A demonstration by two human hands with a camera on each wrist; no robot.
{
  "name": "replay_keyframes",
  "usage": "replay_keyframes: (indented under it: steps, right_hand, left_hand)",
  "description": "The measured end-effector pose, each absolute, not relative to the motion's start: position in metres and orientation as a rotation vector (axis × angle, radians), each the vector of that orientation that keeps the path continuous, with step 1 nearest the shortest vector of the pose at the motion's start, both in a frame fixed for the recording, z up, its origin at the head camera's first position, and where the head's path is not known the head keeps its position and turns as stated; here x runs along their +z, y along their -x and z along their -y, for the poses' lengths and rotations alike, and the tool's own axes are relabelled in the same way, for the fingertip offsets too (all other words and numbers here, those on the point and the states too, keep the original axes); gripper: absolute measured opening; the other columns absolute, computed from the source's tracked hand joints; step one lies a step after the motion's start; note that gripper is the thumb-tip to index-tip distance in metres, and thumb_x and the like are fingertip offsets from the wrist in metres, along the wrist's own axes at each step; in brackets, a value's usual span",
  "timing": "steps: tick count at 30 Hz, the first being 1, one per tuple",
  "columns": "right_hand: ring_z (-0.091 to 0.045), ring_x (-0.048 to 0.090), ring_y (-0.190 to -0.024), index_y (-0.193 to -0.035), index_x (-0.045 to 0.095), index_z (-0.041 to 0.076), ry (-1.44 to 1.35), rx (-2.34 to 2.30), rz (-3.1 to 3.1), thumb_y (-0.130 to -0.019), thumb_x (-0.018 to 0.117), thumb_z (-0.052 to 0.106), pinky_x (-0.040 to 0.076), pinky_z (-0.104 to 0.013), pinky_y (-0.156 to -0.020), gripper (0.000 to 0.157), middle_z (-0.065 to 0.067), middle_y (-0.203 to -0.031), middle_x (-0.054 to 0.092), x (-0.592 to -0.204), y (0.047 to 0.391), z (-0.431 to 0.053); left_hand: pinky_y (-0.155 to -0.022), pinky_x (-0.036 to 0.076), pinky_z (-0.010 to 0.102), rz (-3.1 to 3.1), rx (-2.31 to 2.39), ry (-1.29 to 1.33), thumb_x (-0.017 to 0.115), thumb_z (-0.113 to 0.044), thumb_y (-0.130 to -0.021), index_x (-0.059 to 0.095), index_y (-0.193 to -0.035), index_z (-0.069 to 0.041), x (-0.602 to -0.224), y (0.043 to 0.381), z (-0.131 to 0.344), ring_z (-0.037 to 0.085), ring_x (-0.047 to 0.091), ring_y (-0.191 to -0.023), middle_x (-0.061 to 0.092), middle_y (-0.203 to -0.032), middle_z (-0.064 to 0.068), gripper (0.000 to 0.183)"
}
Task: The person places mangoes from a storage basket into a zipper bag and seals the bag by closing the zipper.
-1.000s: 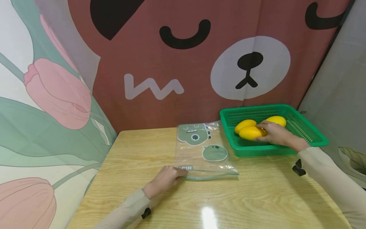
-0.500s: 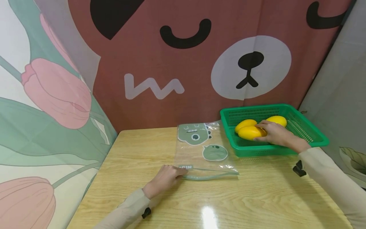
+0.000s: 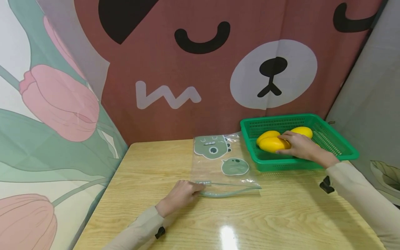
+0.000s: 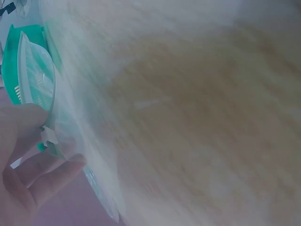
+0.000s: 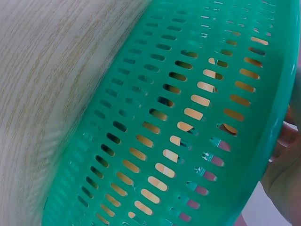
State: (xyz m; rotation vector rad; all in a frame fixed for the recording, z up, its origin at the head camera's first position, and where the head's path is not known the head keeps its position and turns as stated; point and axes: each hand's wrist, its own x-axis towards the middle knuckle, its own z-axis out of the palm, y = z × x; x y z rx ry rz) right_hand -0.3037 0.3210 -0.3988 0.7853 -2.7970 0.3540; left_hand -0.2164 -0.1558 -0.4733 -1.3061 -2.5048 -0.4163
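Note:
A clear zip bag printed with green dinosaur pictures lies flat on the wooden table, its mouth toward me. My left hand pinches the left corner of that mouth, and in the left wrist view the zip edge gapes above the fingers. Over the green basket, my right hand grips a yellow mango by its right end. A second mango lies just behind it, and another mango sits farther right, partly hidden by the hand. The right wrist view mostly shows the basket's slotted wall.
The basket stands at the table's back right, close to the bag's right side. A brown bear-printed cloth hangs along the table's back edge. Flower-printed cloth hangs at the left, grey cloth at the right.
The mango in my right hand has shifted very slightly left and up. The bag's mouth bows a little wider beside my left hand, which stays in place.

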Motion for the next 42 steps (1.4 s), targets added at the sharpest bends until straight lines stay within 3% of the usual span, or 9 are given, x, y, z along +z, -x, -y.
replay_keyframes:
  steps: [17, 27, 38, 42]
  right_hand:
    - [-0.03, 0.062, -0.087, -0.123, 0.062, -0.011, -0.789, 0.359, 2.758, -0.084, 0.079, 0.036, 0.051, -0.042, -0.068, 0.063, -0.026, -0.116, 0.061, -0.399, 0.301, -0.321]
    - [-0.031, 0.062, -0.088, -0.122, 0.062, -0.01, -0.779, 0.365, 2.735, -0.085, 0.079, 0.035, 0.052, -0.043, -0.069, 0.06, -0.025, -0.115, 0.061, -0.399, 0.296, -0.321]
    - [-0.034, 0.063, -0.09, -0.121, 0.063, -0.01, -0.765, 0.409, 2.693, -0.083, 0.081, 0.033, 0.053, -0.049, -0.071, 0.06, -0.026, -0.114, 0.062, -0.398, 0.291, -0.321]
    - [-0.032, 0.063, -0.088, -0.119, 0.063, -0.01, -0.767, 0.418, 2.657, -0.082, 0.082, 0.032, 0.053, -0.047, -0.069, 0.059, -0.024, -0.112, 0.063, -0.398, 0.29, -0.321]
  left_hand:
    - [-0.044, 0.022, 0.012, 2.55, -0.421, 1.267, 0.073, -0.006, -0.088, 0.075, -0.094, -0.014, -0.468, 0.215, 0.155, -0.001, 0.033, -0.051, 0.075, -0.089, -0.003, 0.01]
    - [-0.044, 0.019, 0.013, 2.57, -0.435, 1.256, 0.071, -0.005, -0.09, 0.076, -0.113, -0.012, -0.467, 0.214, 0.154, -0.002, 0.027, -0.049, 0.074, -0.103, 0.001, 0.024]
    - [-0.044, 0.022, 0.012, 2.582, -0.45, 1.244, 0.071, -0.004, -0.09, 0.077, -0.109, -0.011, -0.465, 0.214, 0.153, -0.002, 0.032, -0.05, 0.075, -0.098, 0.0, 0.022]
    - [-0.044, 0.02, 0.012, 2.569, -0.43, 1.253, 0.071, -0.003, -0.089, 0.077, -0.107, -0.012, -0.465, 0.214, 0.153, -0.002, 0.028, -0.05, 0.074, -0.088, -0.003, 0.02]
